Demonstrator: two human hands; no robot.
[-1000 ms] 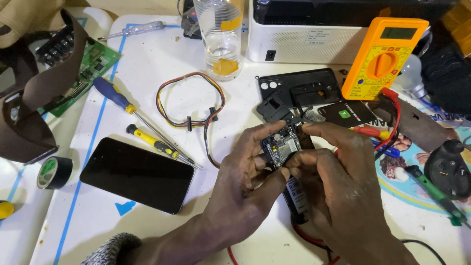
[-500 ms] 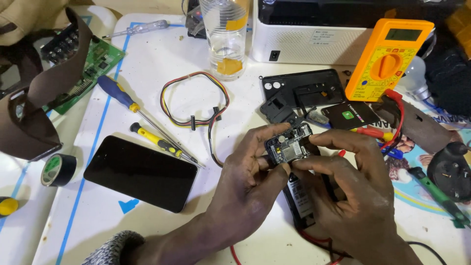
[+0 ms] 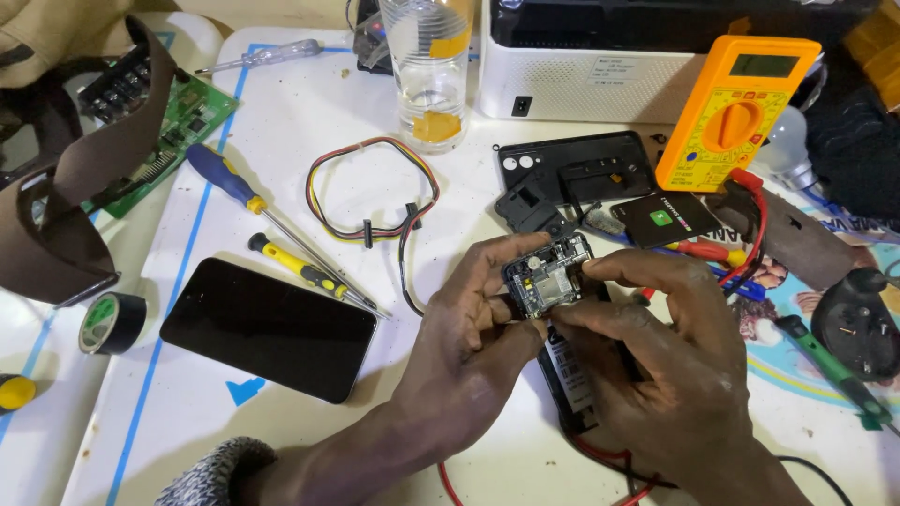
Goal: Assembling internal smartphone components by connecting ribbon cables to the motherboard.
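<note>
Phone board: a small circuit board with metal shields, held just above the white table near its middle, tilted toward the camera so the component side faces up for inspection.
Left hand: left hand pinches the board's left and lower edge between thumb and fingers; grip on the edges only, which keeps skin off the components.
Right hand: right hand closes on the board's right edge and top corner, thumb meeting the left thumb below it. Both hands are together, clamped on the same board.
Phone body: an opened dark phone chassis lies under the hands, mostly hidden by them; the board sits directly over its upper end.
Back covers: a black rear cover and a smaller black plastic piece lie just beyond the hands, set aside but close.
Tools: blue-handled screwdriver and yellow-handled screwdriver lie side by side left of the hands, tips pointing toward the work.
Spare phone: a black phone rests face up, left of the left wrist.
Wire: a looped multicolour cable lies beyond the screwdrivers.
Meter: orange multimeter stands propped at the far right, its red lead trailing toward the hands.
Far edge: a clear glass and a white box-shaped device stand at the back, well apart from the work.
</note>
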